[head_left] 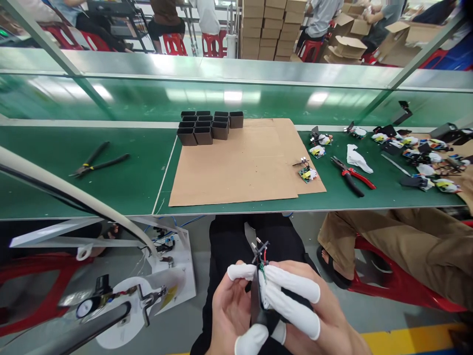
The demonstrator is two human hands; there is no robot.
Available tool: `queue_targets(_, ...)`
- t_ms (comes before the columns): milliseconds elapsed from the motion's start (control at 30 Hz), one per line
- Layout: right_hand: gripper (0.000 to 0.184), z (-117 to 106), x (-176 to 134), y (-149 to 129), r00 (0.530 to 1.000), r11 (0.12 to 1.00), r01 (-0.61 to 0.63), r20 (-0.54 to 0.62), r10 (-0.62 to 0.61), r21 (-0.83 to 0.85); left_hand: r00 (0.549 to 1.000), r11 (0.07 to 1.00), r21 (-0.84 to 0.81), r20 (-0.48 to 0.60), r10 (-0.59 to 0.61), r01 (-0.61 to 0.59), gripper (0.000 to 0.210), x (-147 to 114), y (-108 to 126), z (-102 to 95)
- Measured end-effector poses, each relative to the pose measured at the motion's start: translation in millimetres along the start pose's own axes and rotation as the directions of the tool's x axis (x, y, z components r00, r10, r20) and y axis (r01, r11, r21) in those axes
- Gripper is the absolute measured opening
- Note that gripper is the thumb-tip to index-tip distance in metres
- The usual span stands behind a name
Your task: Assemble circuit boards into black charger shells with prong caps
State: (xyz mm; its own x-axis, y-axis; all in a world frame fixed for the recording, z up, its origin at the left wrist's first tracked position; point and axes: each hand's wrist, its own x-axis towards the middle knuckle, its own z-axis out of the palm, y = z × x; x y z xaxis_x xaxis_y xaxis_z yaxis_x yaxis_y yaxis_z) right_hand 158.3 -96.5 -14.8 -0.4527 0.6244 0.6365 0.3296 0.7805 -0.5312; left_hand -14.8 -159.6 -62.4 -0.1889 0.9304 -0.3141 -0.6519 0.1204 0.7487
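Note:
Above my lap I hold a black plastic housing (255, 301). A small circuit board (262, 281) with red and dark wires sits at its opening, partly hidden by my fingers. My left hand (232, 310) wraps round the housing from the left, with white finger cots on the thumb and a finger. Against the board and the housing's right side press the fingers of my right hand (314, 305), also in white cots. How deep the board sits in the housing is hidden.
Several black housings (203, 135) stand on the cardboard sheet (236, 172) with one circuit board (307, 173). Red-black pliers (351, 176), a white cloth (358, 159) and several boards lie to the right. Dark-handled cutters (99, 160) lie left. A person's legs (391, 246) are beside me.

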Motion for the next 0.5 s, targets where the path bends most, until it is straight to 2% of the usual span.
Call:
queue_targets(200, 0.051, -8.4, -4.3, -3.7, 0.995, 0.996, -0.091, 0.042, 0.091, -0.004, 0.994, 0.994, 0.015, -0.012, 0.109, -0.109, 0.082, 1.1, -2.2, 4.7)
queue_targets(333, 0.048, -6.1, -21.0, -6.4, 0.993, 0.991, -0.103, -0.062, 0.098, -0.091, 0.986, 0.986, -0.012, -0.006, 0.165, -0.165, 0.072, -6.4, -3.3, 9.1)
queue_targets(500, 0.036, 2.1, -39.5, -7.9, 0.983, 0.985, -0.145, -0.125, 0.133, -0.096, 0.991, 0.990, -0.049, -0.038, 0.132, -0.133, 0.065, -16.8, -7.8, 7.2)
